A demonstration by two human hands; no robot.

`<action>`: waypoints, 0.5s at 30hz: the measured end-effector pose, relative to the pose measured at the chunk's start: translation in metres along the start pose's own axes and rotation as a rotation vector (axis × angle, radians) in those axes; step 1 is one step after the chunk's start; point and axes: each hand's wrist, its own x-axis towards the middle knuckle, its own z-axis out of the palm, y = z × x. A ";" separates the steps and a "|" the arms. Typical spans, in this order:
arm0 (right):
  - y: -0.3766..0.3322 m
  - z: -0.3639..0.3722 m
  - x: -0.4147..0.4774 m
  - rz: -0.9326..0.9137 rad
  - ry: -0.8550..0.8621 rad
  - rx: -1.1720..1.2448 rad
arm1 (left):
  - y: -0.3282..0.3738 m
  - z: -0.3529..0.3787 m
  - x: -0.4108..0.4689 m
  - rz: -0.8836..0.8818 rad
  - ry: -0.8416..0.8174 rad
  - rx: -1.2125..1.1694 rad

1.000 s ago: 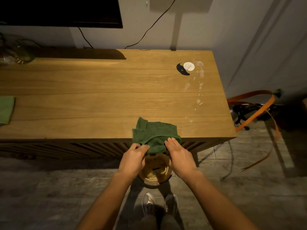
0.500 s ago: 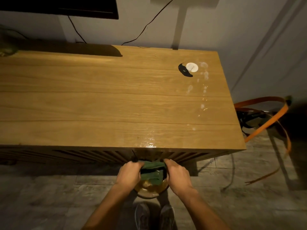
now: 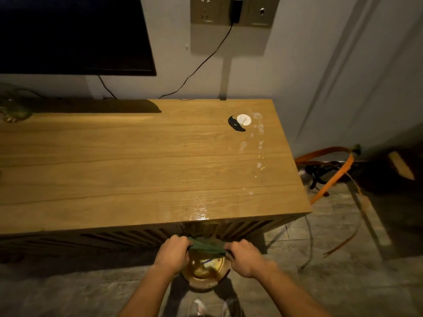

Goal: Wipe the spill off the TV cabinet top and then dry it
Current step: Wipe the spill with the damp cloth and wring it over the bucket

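Note:
A dark green cloth (image 3: 207, 245) is stretched between my left hand (image 3: 173, 253) and my right hand (image 3: 244, 256), below the front edge of the wooden TV cabinet top (image 3: 114, 170). Both hands grip an end of the cloth above a round brownish bowl (image 3: 204, 272) on the floor. A wet shiny patch (image 3: 198, 212) lies on the cabinet top at its front edge, just above my hands. White spots and small drops of the spill (image 3: 257, 143) trail down the right side of the top.
A white disc (image 3: 244, 119) and a black curved piece (image 3: 235, 125) lie at the back right. A TV (image 3: 73, 35) hangs above left, with a cable (image 3: 201, 65) to a wall socket. A glass object (image 3: 13, 108) stands far left. Orange straps (image 3: 332, 170) lie on the floor right.
The cloth was dragged off the cabinet's front edge and down over the bowl, leaving a wet streak. My hands now pull it taut between them. The view tilted up.

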 end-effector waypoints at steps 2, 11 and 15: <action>-0.004 -0.023 -0.009 -0.013 0.011 0.018 | 0.007 -0.025 -0.005 0.033 -0.011 -0.048; -0.032 -0.146 -0.062 -0.045 0.141 0.059 | 0.053 -0.152 -0.037 0.157 0.115 -0.052; -0.047 -0.201 -0.079 -0.089 0.260 0.005 | 0.075 -0.205 -0.046 0.178 0.234 -0.024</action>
